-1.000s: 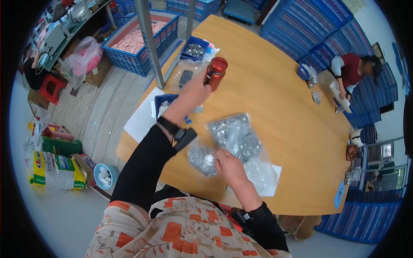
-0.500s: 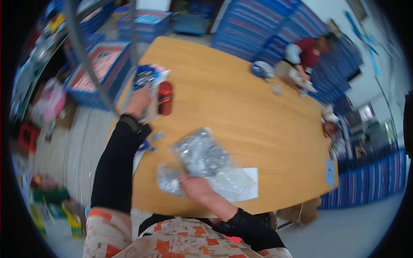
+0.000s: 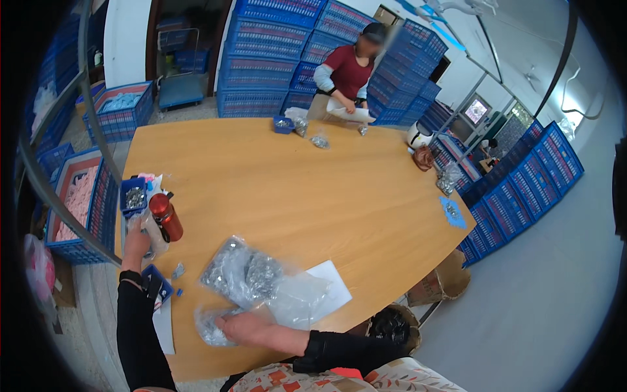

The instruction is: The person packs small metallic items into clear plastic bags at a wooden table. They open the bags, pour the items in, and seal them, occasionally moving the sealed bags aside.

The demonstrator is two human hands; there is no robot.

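At the table's left edge my left hand (image 3: 136,243) has its fingers closed at a clear plastic bag (image 3: 155,236), below a blue tray of small metal parts (image 3: 134,196). A red bottle (image 3: 166,218) stands just right of that hand. Close to the near edge, my right hand (image 3: 243,326) is closed on a small clear bag (image 3: 210,328), its fingertips partly hidden by the film. Beyond it lies a larger clear bag of silvery metal parts (image 3: 243,271). Empty-looking clear film (image 3: 297,297) overlaps a white sheet (image 3: 334,287).
A second blue tray (image 3: 157,282) sits by my left forearm. Across the wooden table (image 3: 287,189), a co-worker in a dark red top (image 3: 349,72) handles white material. Blue crates (image 3: 264,59) are stacked behind. A metal post (image 3: 98,124) rises at the left; cardboard bins (image 3: 441,281) stand right.
The view has swung, showing more of the far side and the co-worker. My left hand has moved slightly nearer, from beside the tray to the clear bag below it. My right hand stays at the small bag.
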